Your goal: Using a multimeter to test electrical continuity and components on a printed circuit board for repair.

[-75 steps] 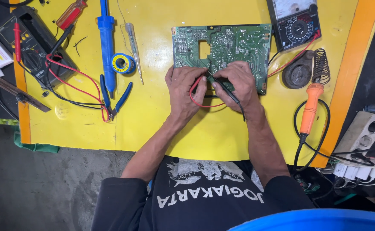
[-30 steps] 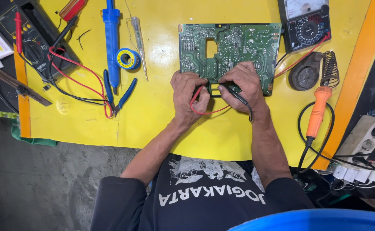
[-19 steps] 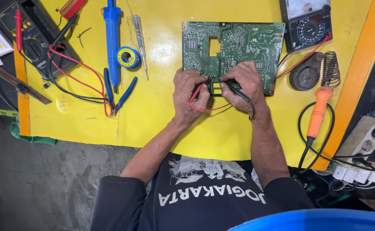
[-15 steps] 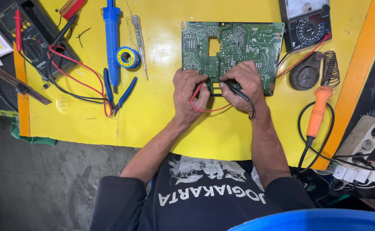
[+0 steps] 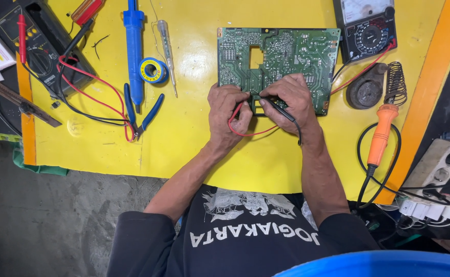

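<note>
Both forearms come up from the bottom edge, converging on the green circuit board, which lies flat at top centre of the yellow table. Left hand is knuckles up, fingers curled shut around the red probe, its tip on the board's lower edge. Right hand is also knuckles up, pinching the black probe like a pen, tip on the board just beside the red one. Probe tips are close together; hands nearly touch. Red and black leads loop under the wrists. Analog multimeter sits just right of the board; orange soldering iron lies further right, near the table's edge.
</note>
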